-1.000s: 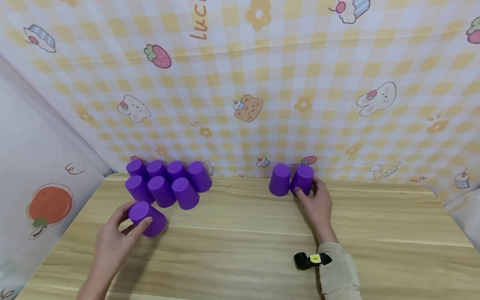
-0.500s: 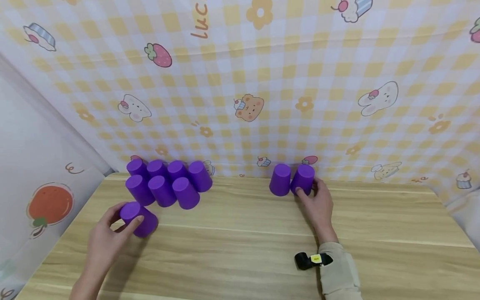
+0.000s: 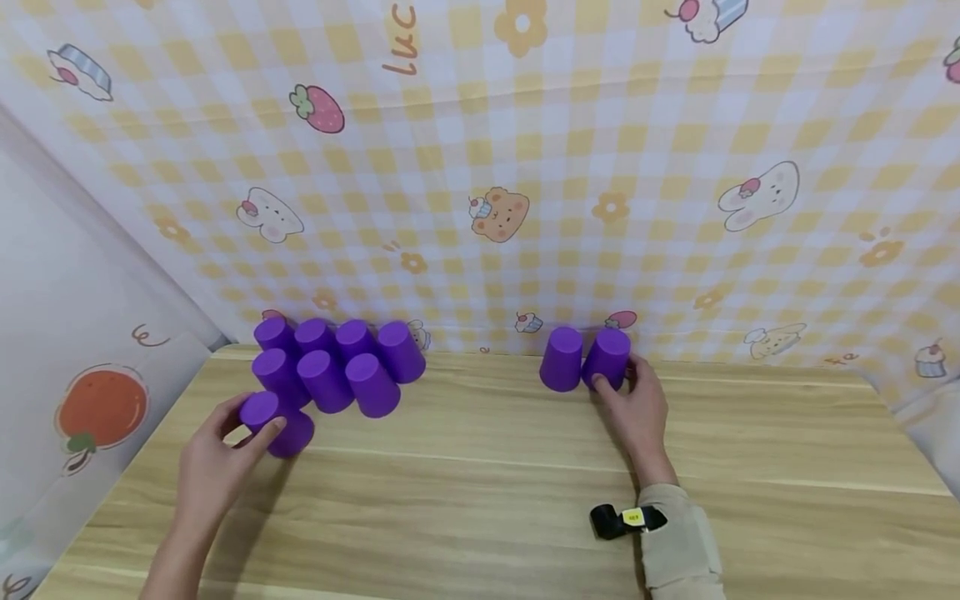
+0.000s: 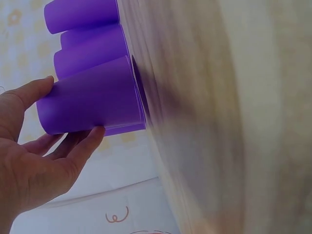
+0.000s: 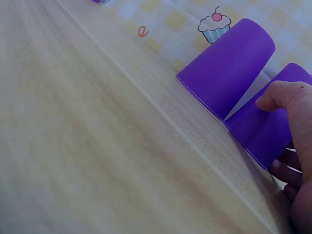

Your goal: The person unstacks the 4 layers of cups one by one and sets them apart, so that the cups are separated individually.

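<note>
My left hand (image 3: 217, 462) grips an upside-down purple cup (image 4: 90, 97) between thumb and fingers, in front of the left group. That group is several purple cups (image 3: 324, 382) standing mouth down in two rows near the back wall. In the left wrist view a thin dark shadow shows along the held cup's rim, close over the table. On the right, my right hand (image 3: 636, 412) holds another upside-down purple cup (image 5: 265, 119) with thumb in front and fingers around its far side. Just left of it stands one more purple cup (image 3: 561, 360), their rims meeting in the right wrist view.
The wooden table (image 3: 465, 500) reaches back to a yellow checked cloth wall (image 3: 420, 167) right behind the cups. A white printed cloth (image 3: 67, 275) hangs along the left side. A black wrist strap with camera (image 3: 618, 521) sits on my right sleeve.
My left hand first carried its cup leftward, then back toward the rear row, so it now overlaps the front-left cup in the head view. The right hand stays on its cup.
</note>
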Motion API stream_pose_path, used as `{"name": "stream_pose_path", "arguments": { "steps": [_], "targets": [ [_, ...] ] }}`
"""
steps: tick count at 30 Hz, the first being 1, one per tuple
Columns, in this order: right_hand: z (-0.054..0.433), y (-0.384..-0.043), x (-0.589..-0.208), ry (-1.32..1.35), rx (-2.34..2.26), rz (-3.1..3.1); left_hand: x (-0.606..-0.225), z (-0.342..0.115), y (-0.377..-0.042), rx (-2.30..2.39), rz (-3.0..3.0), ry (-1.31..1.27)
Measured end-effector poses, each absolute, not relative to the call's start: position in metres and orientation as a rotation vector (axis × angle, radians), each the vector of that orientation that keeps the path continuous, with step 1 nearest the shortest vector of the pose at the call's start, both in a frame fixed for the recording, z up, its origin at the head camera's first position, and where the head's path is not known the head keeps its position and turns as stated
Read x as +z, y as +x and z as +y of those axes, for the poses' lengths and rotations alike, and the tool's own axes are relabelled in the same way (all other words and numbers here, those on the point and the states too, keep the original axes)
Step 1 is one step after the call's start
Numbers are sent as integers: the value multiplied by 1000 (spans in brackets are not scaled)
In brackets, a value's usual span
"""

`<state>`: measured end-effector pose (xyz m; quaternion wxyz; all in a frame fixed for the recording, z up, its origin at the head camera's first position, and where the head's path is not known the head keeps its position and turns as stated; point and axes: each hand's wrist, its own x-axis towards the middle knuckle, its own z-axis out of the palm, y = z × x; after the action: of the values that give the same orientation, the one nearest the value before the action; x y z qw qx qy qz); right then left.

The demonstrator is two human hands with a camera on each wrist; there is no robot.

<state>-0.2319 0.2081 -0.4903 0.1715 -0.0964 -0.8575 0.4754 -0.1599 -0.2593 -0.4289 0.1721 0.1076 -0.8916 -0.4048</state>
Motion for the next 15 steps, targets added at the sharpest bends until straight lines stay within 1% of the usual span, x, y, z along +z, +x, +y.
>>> {"name": "stream_pose_path", "arguments": {
  "steps": [15],
  "targets": [
    [208,-232,-491,-273,1341,-2431,-431,-257,-173,-1086,-2599,264]
  ]
}}
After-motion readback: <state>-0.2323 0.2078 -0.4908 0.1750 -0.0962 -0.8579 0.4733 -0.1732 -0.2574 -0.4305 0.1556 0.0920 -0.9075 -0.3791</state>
